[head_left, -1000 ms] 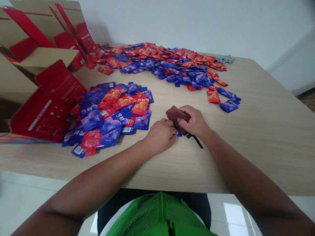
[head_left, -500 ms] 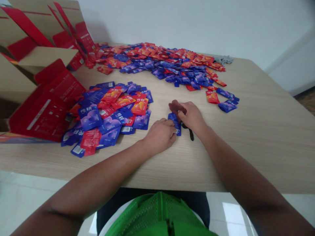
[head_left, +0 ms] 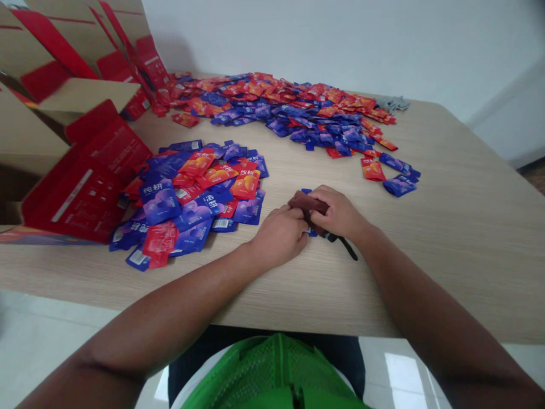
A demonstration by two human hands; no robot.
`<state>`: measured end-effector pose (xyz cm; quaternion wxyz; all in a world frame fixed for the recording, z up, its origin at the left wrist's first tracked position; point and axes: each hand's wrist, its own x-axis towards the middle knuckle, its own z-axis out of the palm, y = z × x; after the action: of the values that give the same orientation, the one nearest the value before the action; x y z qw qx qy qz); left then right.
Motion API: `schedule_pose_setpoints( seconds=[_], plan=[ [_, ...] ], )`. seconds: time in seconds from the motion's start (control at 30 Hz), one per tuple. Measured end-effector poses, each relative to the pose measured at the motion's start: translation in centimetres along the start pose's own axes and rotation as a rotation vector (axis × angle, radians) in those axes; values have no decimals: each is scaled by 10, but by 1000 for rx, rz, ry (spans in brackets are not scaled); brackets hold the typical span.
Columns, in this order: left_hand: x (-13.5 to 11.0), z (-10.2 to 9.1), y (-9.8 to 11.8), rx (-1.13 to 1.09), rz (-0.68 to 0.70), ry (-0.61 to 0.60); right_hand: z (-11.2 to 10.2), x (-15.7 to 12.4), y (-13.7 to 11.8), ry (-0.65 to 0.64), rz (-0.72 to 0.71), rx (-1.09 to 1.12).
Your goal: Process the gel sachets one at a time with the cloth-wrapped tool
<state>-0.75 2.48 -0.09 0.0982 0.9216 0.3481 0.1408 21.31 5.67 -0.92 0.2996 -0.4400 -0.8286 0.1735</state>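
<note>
A blue packet [head_left: 306, 191] lies flat on the table, mostly covered by my hands and a reddish-brown hand-held tool. My left hand [head_left: 281, 234] rests at the packet's left side, its curled fingers pressing the edge down. In my right hand [head_left: 334, 211] is the reddish-brown tool [head_left: 307, 203], with a black strap [head_left: 349, 248] trailing to the lower right. The tool sits over the packet, close to my left fingertips; its exact kind and underside are hidden. Left of my left hand spreads a pile of blue and red packets [head_left: 200, 193].
A long heap of red and blue packets [head_left: 289, 108] lies along the wall. Open red cardboard boxes [head_left: 85, 193] stand at the left. Several loose packets [head_left: 399, 184] lie to the right, and grey scraps [head_left: 394, 104] sit at the heap's far end.
The tool has come down and tilted over the blue packet, covering most of it. Its strap has swung to the right. My left hand stays at the packet's edge.
</note>
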Motion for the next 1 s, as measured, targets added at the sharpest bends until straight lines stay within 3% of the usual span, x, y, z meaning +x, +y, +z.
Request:
schedule_pose_setpoints(
  seconds=[1.0],
  plan=[
    [1,0,8,50,-8,-22,8,21,28,113,293,-287]
  ],
)
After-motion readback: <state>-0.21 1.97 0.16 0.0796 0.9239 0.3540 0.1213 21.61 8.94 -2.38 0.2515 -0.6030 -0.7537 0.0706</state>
